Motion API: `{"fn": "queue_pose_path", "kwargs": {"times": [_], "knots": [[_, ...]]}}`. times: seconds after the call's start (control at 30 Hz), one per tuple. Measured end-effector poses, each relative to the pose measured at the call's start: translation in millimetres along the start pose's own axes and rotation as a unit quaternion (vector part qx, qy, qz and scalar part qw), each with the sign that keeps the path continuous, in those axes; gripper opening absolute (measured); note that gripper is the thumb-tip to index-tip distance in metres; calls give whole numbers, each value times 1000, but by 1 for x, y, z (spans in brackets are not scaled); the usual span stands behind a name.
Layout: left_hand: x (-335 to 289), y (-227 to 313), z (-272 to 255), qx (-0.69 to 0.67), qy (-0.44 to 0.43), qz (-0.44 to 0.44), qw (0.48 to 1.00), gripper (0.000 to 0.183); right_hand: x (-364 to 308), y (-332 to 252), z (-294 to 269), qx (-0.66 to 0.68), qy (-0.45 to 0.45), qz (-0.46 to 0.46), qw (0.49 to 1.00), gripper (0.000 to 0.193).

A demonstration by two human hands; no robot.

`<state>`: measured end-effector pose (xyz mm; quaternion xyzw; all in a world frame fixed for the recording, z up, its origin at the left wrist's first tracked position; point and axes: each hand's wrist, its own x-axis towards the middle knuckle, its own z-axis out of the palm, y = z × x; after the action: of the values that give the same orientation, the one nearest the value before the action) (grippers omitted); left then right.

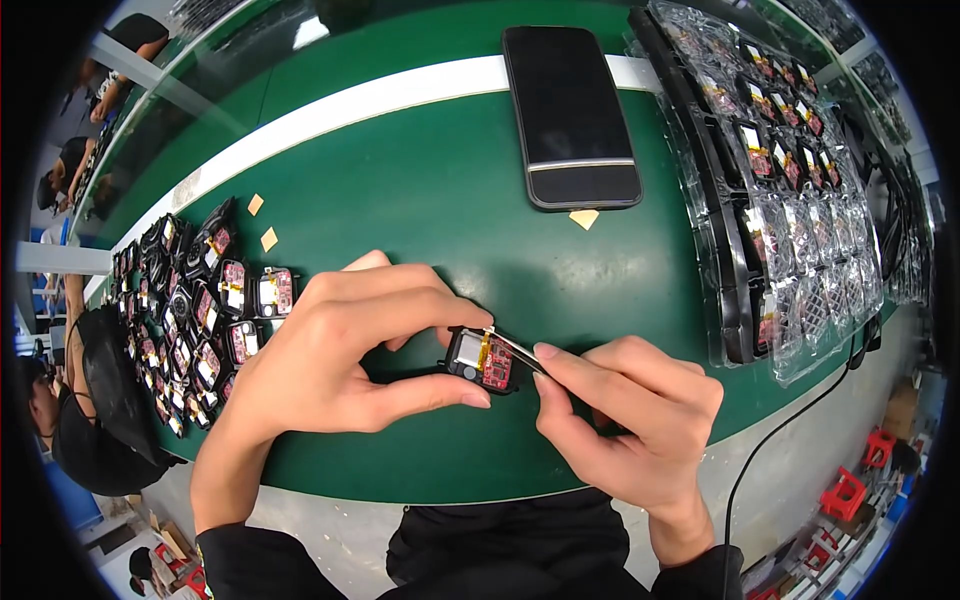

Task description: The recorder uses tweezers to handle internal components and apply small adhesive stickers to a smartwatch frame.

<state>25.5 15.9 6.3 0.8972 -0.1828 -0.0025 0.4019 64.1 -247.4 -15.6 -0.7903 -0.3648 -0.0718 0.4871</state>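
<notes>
Between the thumb and fingers of my left hand (pixel 345 345) is an opened smartwatch body (pixel 482 360), held just above the green table. Its black case shows a red circuit board, a silver battery and a strip of yellow tape. My right hand (pixel 630 410) pinches a pair of metal tweezers (pixel 520 352). The tips of the tweezers meet the upper edge of the watch body, close to my left index fingertip. Whether they grip a small part there is too fine to tell.
A heap of similar watch bodies (pixel 180 330) lies at the left. Clear plastic trays (pixel 800 220) holding more stand at the right. A black phone (pixel 570 115) lies at the back, near small tan paper pieces (pixel 268 239). A black cable (pixel 770 435) hangs at the right edge.
</notes>
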Motion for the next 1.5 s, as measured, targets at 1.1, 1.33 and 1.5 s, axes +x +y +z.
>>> {"fn": "queue_pose_path", "kwargs": {"times": [1.1, 1.33, 1.5], "knots": [[1, -9, -11, -33, -70, 13, 997, 54, 1, -1, -5, 55, -55, 69, 995, 23], [1, -10, -10, -19, -72, 48, 996, 49, 1, -3, -4, 52, -54, 78, 994, 23], [2, -10, -9, -30, -69, 46, 996, 48, 1, -3, -4, 58, -54, 83, 993, 23]]}}
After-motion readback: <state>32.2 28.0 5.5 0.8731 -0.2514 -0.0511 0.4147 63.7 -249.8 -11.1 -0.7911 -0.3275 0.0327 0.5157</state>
